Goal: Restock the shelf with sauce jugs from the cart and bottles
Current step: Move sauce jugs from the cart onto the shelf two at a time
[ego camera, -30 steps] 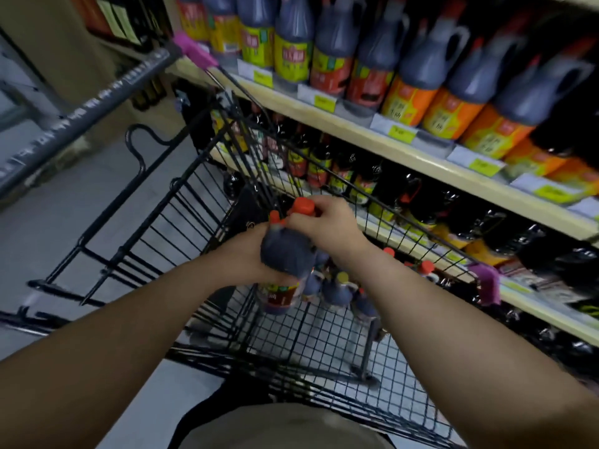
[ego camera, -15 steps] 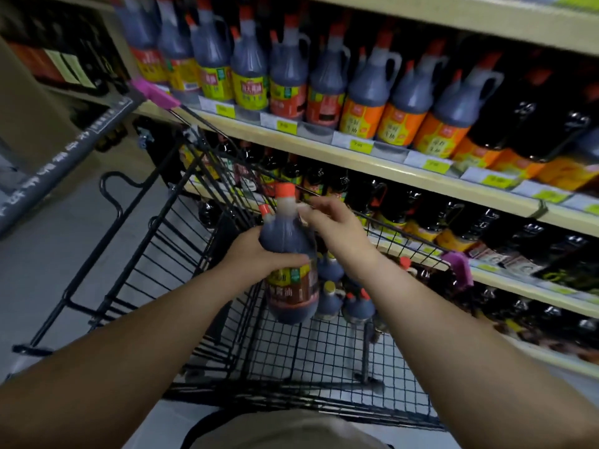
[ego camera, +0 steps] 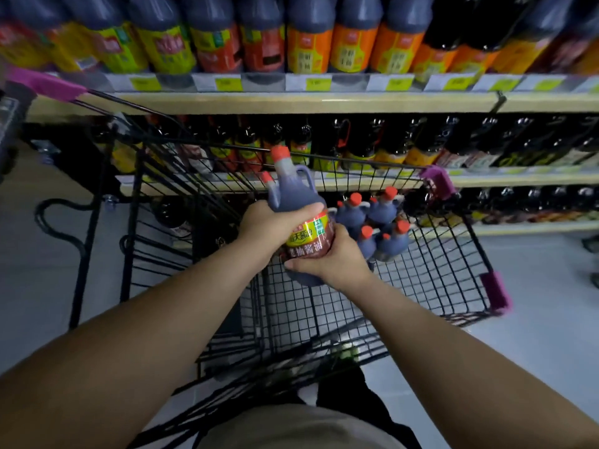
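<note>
Because the top edge cuts them off, the shelf jugs (ego camera: 311,34) are seen only as dark shoulders and orange, yellow-green and red labels, and their print is too blurred to be read. Along the shelf (ego camera: 291,103) edge the price tags (ego camera: 319,83) are smeared, so no figures can be made out. On the lower tier the bottles (ego camera: 418,140) are dark and partly screened by the cart (ego camera: 453,254) wire; their labels are not legible. One jug (ego camera: 296,199) is held above the cart basket, red cap up and tilted slightly. Its label is red, yellow and green with Chinese characters; "酱油" can be read, and the rest is partly covered by fingers. The left hand (ego camera: 265,226) is wrapped round the jug's body, thumb across the front. The right hand (ego camera: 334,260) is cupped round the base, which is hidden by it. Red-capped cart jugs (ego camera: 379,218) are bunched at the basket's far side and overlap, so their count is unclear.
</note>
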